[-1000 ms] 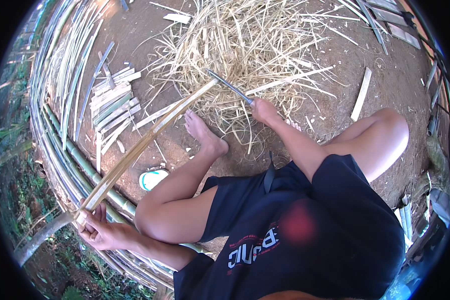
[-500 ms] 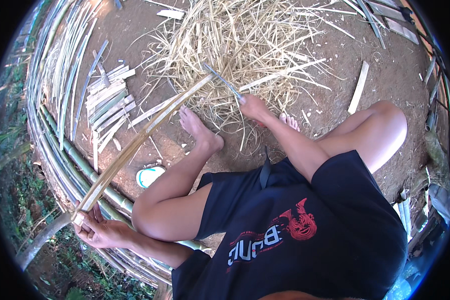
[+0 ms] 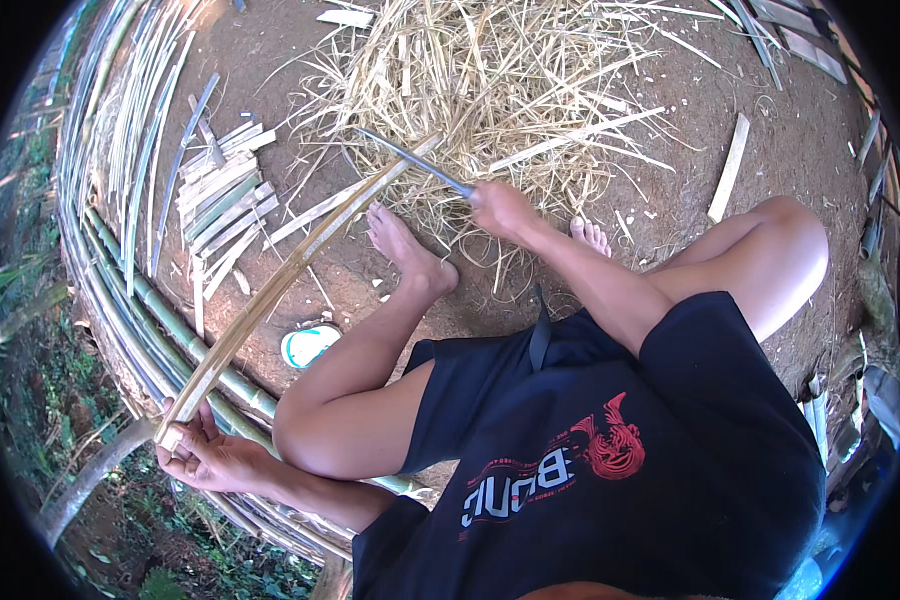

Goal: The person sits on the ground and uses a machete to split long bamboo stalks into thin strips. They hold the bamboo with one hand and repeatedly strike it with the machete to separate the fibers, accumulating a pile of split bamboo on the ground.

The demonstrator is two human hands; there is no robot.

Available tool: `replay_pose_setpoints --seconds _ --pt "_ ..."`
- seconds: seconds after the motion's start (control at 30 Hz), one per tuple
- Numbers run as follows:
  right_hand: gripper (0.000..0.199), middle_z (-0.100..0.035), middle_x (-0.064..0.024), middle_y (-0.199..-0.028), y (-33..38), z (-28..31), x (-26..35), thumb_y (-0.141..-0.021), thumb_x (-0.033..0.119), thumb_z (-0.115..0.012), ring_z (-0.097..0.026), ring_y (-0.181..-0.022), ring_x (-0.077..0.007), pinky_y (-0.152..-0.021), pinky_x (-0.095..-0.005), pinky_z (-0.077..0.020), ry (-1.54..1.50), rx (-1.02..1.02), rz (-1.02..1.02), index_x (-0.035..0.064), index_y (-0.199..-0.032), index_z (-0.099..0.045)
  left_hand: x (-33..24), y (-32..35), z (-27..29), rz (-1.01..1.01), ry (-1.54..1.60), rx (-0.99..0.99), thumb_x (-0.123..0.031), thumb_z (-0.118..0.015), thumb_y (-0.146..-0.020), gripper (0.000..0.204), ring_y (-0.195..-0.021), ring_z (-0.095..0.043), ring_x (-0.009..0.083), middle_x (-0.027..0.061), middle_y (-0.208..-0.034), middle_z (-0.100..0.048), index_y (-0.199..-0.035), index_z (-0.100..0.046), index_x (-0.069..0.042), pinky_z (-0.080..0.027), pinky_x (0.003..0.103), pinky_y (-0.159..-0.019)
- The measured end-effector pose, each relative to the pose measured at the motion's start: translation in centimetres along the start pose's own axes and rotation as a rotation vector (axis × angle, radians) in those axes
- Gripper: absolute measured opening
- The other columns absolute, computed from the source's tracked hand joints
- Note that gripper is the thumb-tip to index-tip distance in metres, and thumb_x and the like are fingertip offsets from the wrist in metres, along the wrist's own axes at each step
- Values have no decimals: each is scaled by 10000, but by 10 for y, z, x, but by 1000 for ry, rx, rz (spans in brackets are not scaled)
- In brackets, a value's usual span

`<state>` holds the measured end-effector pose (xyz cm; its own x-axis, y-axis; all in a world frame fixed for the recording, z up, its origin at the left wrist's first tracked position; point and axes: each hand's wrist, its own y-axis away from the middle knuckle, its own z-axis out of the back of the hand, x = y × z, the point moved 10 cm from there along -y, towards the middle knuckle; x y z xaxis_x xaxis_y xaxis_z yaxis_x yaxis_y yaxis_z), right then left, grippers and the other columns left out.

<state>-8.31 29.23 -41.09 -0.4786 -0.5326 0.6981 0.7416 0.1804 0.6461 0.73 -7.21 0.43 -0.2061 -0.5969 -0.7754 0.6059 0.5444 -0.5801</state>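
My left hand (image 3: 210, 455) is closed round the near end of a long bamboo strip (image 3: 285, 270), at the lower left. The strip slants up and away to the right, past my bent left leg, and its far end lies over a heap of shavings (image 3: 450, 60). My right hand (image 3: 502, 212) is wrapped round the handle of a knife, most of which is hidden in the fist. The narrow knife blade (image 3: 395, 152) points up and left and crosses the strip close to its far end, seemingly touching it.
Short split bamboo pieces (image 3: 225, 205) lie stacked on the dirt at left, near long thin strips (image 3: 135, 130). Green bamboo poles (image 3: 155, 300) run along the left side. A white and teal round object (image 3: 310, 346) sits beside my left leg. A flat slat (image 3: 730, 168) lies at right.
The knife has moved left across the strip, so more of its blade extends beyond it. My left hand keeps its hold on the strip's near end. The whole view has shifted slightly.
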Motion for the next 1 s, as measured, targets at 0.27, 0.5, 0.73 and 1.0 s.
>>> replay_pose_setpoints --seconds 0.27,0.5,0.73,1.0 --pt "164 -639 -152 -769 -7 -10 -30 -871 99 -544 -641 -679 -246 -598 -404 -530 169 -217 117 62 -1020 -603 2 -2 -2 23 -12 -45 -116 -580 -936 284 -954 -666 321 287 -1062 -617 -1081 -455 94 -638 294 -698" --pt "118 -565 -119 -704 6 -15 8 -922 141 -482 -554 -581 -187 -534 -342 -515 153 -2 61 57 -935 -564 -8 2 12 -8 -42 -7 -110 -572 -938 281 -891 -679 294 280 -1051 -620 -1094 -435 80 -643 306 -726" --pt "243 -672 -180 -879 -19 20 -91 -848 153 -561 -679 -830 -303 -788 -422 -534 120 -101 -240 14 -1033 -637 -10 4 -1 0 -8 -69 -127 -560 -949 249 -916 -675 283 259 -1070 -622 -1058 -466 76 -639 300 -706" --pt "206 -604 -157 -653 40 -30 61 -831 147 -564 -624 -603 -263 -573 -411 -496 54 -13 274 -9 -965 -562 -23 8 17 -3 -43 -175 -119 -567 -934 245 -825 -696 289 282 -1033 -633 -1018 -470 90 -635 273 -604"
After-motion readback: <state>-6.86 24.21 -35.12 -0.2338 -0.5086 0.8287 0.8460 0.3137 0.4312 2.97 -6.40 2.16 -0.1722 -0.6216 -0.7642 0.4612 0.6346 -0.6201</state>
